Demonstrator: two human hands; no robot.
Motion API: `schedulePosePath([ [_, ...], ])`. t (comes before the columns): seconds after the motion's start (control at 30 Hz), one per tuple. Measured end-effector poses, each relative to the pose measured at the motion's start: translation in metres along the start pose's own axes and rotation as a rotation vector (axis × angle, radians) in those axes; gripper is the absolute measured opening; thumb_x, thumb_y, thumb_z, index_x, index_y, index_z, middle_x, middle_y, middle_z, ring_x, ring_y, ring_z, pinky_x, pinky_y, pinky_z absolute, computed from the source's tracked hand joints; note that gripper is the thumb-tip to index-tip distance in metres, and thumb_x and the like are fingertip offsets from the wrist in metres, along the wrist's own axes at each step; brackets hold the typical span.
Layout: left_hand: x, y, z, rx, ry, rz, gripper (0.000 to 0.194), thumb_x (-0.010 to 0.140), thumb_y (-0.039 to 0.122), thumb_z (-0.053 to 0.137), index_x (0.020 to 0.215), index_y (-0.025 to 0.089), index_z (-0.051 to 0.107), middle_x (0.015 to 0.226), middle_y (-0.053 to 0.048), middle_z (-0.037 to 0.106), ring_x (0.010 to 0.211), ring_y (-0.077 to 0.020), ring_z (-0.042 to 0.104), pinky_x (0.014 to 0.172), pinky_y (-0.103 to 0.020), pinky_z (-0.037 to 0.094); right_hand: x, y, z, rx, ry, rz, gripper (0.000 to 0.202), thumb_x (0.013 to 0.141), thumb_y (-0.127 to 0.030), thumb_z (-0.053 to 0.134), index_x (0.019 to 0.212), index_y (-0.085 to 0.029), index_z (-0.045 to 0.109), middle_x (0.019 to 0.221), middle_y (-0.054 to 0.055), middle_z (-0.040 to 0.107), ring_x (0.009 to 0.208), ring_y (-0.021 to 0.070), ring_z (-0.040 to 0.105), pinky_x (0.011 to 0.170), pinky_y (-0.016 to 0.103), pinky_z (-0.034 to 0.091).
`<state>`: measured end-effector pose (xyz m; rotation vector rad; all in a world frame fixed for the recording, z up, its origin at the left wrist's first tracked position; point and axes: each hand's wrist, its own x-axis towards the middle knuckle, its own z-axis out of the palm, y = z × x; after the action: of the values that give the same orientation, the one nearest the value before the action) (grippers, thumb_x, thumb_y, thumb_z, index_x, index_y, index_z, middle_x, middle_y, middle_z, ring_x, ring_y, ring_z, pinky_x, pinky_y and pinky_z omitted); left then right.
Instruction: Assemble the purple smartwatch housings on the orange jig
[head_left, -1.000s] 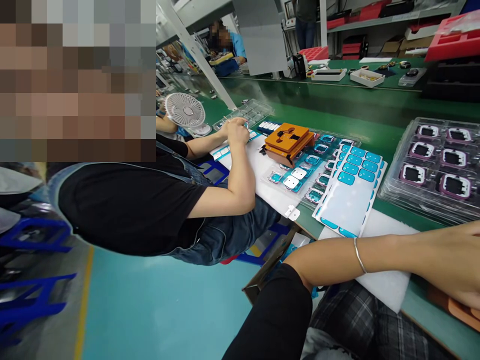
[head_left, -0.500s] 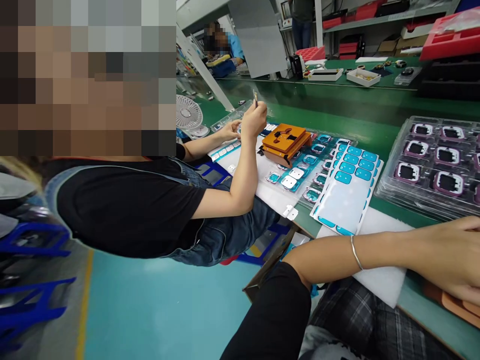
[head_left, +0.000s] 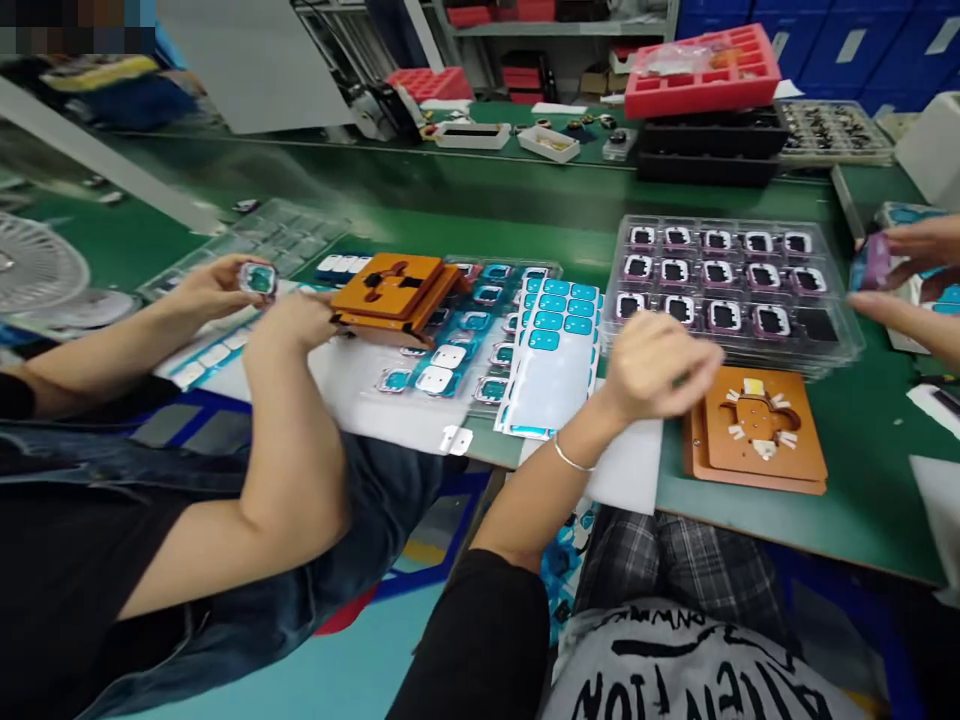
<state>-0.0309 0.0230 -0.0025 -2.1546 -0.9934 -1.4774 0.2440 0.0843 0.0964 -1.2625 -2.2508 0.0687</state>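
Observation:
My left hand (head_left: 660, 368), with a bracelet on the wrist, hovers over the front edge of the clear tray (head_left: 847, 340) with its fingers curled together; whatever lies between them is too small to name. At the right edge my right hand (head_left: 919, 285) grips a small purple housing (head_left: 876, 262) between thumb and fingers. Rows of purple housings with white frames fill the tray, except for one dark front-right pocket. An orange fixture (head_left: 806, 440) with a shaped recess and white tabs lies below and right of my left hand, apart from it.
Sheets of blue stickers (head_left: 551, 370) lie left of the tray on white foam (head_left: 626, 465). On the left, a co-worker's hands (head_left: 289, 325) work beside another orange fixture (head_left: 394, 285). Black trays (head_left: 709, 150) with a red tray (head_left: 705, 75) on top stand behind.
The view has swung right, bringing the whole tray, the orange fixture and my right hand with the housing into sight. My left hand is now raised; the co-worker's raised hand has come down.

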Motion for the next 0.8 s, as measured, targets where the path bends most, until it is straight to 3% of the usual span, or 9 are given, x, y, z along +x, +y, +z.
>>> schedulePosePath([
  [0.07,0.002,-0.016,-0.015,0.200,0.218,-0.260,0.030,0.104,0.024,0.042,0.086,0.021,0.067,0.076,-0.003,0.071,0.074,-0.0159,0.060,0.072,-0.034,0.048,0.016,0.010,0.003,-0.038,-0.017,-0.026,0.061,0.094,-0.067,0.059,0.131,-0.018,0.064,0.109,0.008,0.070,0.090,0.0141,0.066,0.079,0.035,0.046],
  [0.13,0.006,-0.030,-0.033,0.409,0.223,-0.609,0.026,0.102,0.023,0.043,0.095,0.020,0.068,0.091,-0.008,0.073,0.085,-0.0198,0.063,0.083,-0.037,0.052,0.023,0.024,0.013,-0.153,-0.121,-0.046,0.061,0.094,-0.072,0.056,0.124,-0.021,0.071,0.093,0.007,0.071,0.085,0.0217,0.066,0.074,0.037,0.045],
  [0.2,0.010,-0.041,-0.049,0.580,0.001,-0.975,0.022,0.097,0.024,0.053,0.113,0.018,0.068,0.116,-0.013,0.072,0.110,-0.0279,0.063,0.099,-0.045,0.051,0.025,0.037,0.023,-0.217,-0.243,-0.079,0.061,0.094,-0.075,0.051,0.120,-0.024,0.073,0.086,0.009,0.071,0.087,0.0293,0.067,0.074,0.042,0.047],
  [0.23,0.011,-0.043,-0.054,0.642,-0.148,-1.134,0.030,0.094,0.026,0.060,0.122,0.017,0.065,0.128,-0.016,0.067,0.122,-0.0331,0.058,0.104,-0.049,0.050,0.025,0.042,0.026,-0.211,-0.292,-0.104,0.063,0.094,-0.077,0.047,0.120,-0.025,0.072,0.088,0.010,0.071,0.090,0.0315,0.067,0.077,0.045,0.049],
  [0.3,0.013,-0.043,-0.059,0.713,-0.422,-1.328,0.051,0.089,0.035,0.070,0.136,0.016,0.059,0.145,-0.020,0.056,0.139,-0.0410,0.046,0.109,-0.056,0.047,0.024,0.047,0.030,-0.157,-0.337,-0.153,0.072,0.093,-0.084,0.034,0.121,-0.029,0.070,0.096,0.010,0.072,0.094,0.0324,0.066,0.084,0.050,0.051],
  [0.4,0.014,-0.037,-0.059,0.734,-0.645,-1.377,0.071,0.085,0.046,0.077,0.144,0.015,0.054,0.156,-0.022,0.044,0.146,-0.0433,0.037,0.114,-0.057,0.044,0.025,0.051,0.028,-0.094,-0.346,-0.176,0.085,0.084,-0.096,0.025,0.121,-0.032,0.069,0.094,0.010,0.069,0.094,0.0340,0.065,0.085,0.054,0.051],
  [0.57,0.012,-0.036,-0.052,0.750,-0.797,-1.347,0.085,0.082,0.052,0.079,0.152,0.018,0.044,0.159,-0.019,0.042,0.148,-0.0414,0.035,0.118,-0.057,0.039,0.030,0.063,0.029,-0.097,-0.354,-0.162,0.090,0.077,-0.101,0.030,0.115,-0.031,0.074,0.080,0.011,0.064,0.087,0.0359,0.061,0.077,0.052,0.047],
  [0.67,0.009,-0.040,-0.050,0.759,-0.817,-1.359,0.081,0.084,0.049,0.078,0.151,0.017,0.045,0.155,-0.020,0.047,0.146,-0.0410,0.038,0.117,-0.056,0.040,0.030,0.068,0.032,-0.090,-0.339,-0.177,0.087,0.076,-0.102,0.031,0.112,-0.035,0.073,0.081,0.010,0.062,0.083,0.0340,0.060,0.075,0.050,0.045],
  [0.8,0.011,-0.041,-0.050,0.766,-0.746,-1.356,0.081,0.084,0.044,0.081,0.151,0.019,0.044,0.153,-0.021,0.050,0.144,-0.0412,0.042,0.114,-0.056,0.043,0.029,0.068,0.033,-0.085,-0.291,-0.146,0.087,0.072,-0.104,0.034,0.109,-0.034,0.069,0.085,0.011,0.063,0.078,0.0331,0.058,0.074,0.051,0.044],
])
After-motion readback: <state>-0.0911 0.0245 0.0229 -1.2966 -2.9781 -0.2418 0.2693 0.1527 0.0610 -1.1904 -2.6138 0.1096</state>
